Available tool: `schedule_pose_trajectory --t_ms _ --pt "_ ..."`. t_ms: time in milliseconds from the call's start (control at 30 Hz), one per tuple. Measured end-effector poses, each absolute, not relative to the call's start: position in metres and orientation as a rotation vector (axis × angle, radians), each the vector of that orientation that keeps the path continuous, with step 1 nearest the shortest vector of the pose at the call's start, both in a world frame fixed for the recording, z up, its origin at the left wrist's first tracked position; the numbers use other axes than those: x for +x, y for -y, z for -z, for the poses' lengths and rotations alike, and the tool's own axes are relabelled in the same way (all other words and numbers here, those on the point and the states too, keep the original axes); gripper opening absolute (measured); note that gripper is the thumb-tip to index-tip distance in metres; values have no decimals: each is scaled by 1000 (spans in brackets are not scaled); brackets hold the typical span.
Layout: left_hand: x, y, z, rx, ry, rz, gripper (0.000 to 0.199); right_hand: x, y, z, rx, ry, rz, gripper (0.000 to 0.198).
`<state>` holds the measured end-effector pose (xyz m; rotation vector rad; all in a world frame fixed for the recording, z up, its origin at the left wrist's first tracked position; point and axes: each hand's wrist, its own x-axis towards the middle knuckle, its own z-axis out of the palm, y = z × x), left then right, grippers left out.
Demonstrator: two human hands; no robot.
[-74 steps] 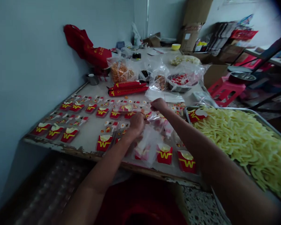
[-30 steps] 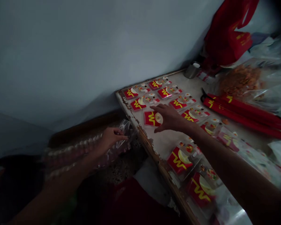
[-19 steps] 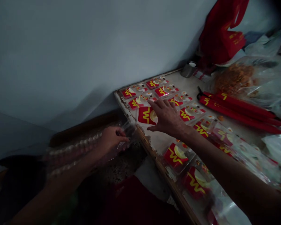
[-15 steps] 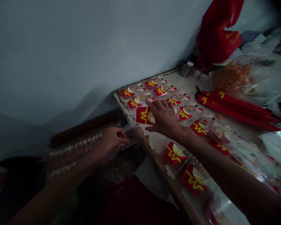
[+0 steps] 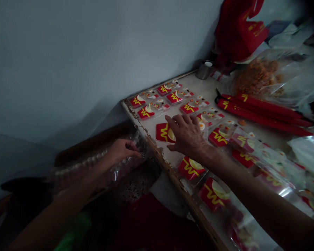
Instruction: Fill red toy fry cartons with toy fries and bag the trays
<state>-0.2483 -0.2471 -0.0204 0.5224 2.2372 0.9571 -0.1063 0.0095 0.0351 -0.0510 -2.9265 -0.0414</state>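
My right hand (image 5: 188,136) has its fingers spread over a clear packet with a red card (image 5: 161,132) bearing a yellow zigzag mark. The packet rests near the table's left edge, and the palm hides part of it; a small fried-egg-like piece (image 5: 202,125) shows past the fingers. Left of the table edge, my left hand (image 5: 122,150) pinches thin clear plastic (image 5: 140,141), which looks like a bag. Below that hand lies a clear plastic tray or pack (image 5: 81,164) with rows of pale bumps, its contents dim and blurred.
Several similar packets (image 5: 146,111) lie in rows on the white table (image 5: 157,240). Slim red folded pouches (image 5: 261,111), a plastic bag of orange-brown pieces (image 5: 259,76), a metal cup (image 5: 204,70) and a red bag (image 5: 238,33) stand or lie farther back. A wall (image 5: 68,62) borders the table.
My left hand has drawn the clear plastic left, away from the packet. The packet now lies flatter on the table under my right hand. The view has shifted slightly.
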Motion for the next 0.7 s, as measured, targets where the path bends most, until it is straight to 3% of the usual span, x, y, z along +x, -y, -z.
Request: schedule_pose_trajectory --t_ms 367,533,700 --pt "-237 215 6 591 -2079 -949 29 -93 -8 -19 -63 2924 18 114" --pt "-254 207 2 524 -1885 -1104 45 -89 -11 -32 35 2968 57 114" --pt "-262 199 9 530 -1732 -1039 52 -72 -23 -40 298 3165 -30 106"
